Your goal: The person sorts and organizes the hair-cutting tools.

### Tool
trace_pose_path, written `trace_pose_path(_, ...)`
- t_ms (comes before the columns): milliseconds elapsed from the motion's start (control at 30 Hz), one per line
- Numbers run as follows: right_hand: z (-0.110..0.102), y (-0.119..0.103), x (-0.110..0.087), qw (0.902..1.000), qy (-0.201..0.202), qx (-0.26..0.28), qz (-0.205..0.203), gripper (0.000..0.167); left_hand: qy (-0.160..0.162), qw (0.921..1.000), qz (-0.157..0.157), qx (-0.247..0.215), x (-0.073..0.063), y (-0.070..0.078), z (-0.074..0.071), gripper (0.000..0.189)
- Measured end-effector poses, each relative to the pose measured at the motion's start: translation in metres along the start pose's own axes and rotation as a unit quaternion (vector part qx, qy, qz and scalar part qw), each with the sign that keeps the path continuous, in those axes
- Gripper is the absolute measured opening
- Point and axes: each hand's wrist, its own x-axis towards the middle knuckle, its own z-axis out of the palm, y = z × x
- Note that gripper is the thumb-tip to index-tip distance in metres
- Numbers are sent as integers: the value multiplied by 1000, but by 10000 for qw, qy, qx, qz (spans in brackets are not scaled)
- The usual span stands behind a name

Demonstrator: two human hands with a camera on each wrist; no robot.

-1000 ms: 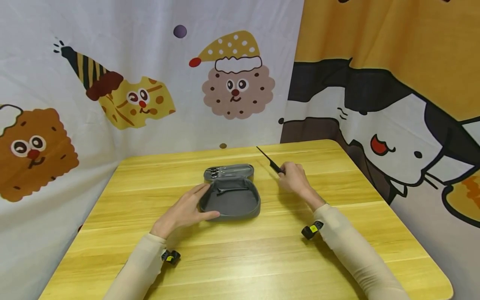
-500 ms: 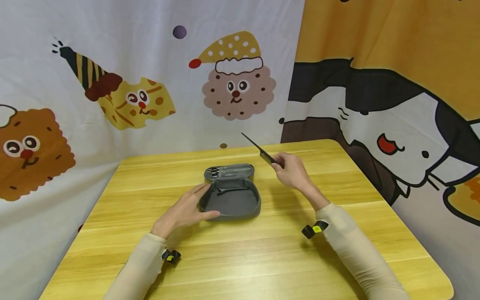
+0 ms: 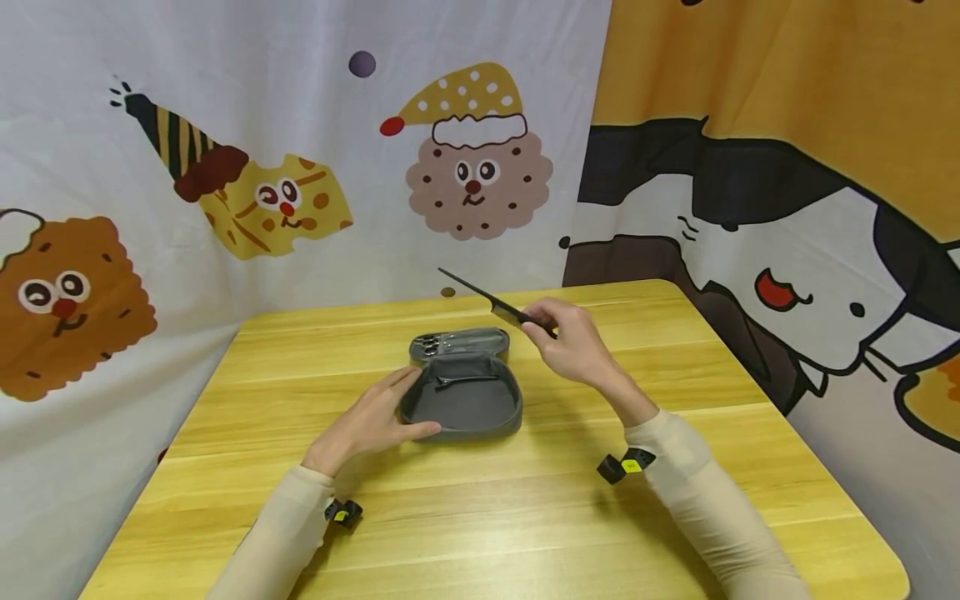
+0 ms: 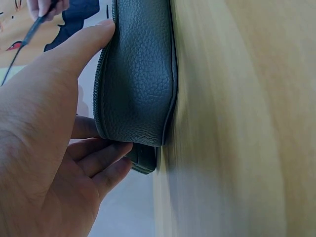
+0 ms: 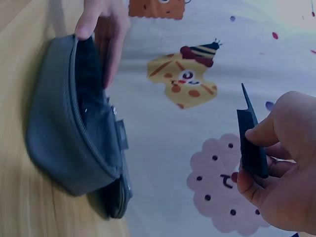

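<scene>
A grey zippered case (image 3: 461,429) lies unzipped on the table, its lid folded back. My left hand (image 3: 371,419) holds the left side of the case, with the thumb on the front rim and the other fingers around the back corner; the left wrist view shows this grip on the pebbled side wall (image 4: 140,69). My right hand (image 3: 573,343) pinches a black rat-tail comb (image 3: 506,312) by its toothed part, raised to the right of the lid. The comb's thin tail points up and left. In the right wrist view, thumb and fingers clasp the comb (image 5: 253,148).
Inside the case lies a slim dark tool (image 3: 465,380), perhaps a hair clip. Metal tools with finger loops (image 3: 427,344) sit in the lid (image 3: 480,340). The wooden table (image 3: 480,525) ends at a patterned curtain (image 3: 300,125) behind.
My right hand has lifted the comb and moved it left, towards the case lid; the comb's tail has swung further left. The left hand and the case have stayed in place.
</scene>
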Motion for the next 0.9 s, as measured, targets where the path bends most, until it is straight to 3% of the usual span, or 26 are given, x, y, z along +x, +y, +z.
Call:
trace_pose_path(433,-3,-21,-3,9983,46,362,-455,11,-2,10000,22,26,1,-1,2,114)
trace_pose_path(900,-4,-25,-7,9973,-101,456,-566,11,-42,10000,-70,7,1,0,1,115)
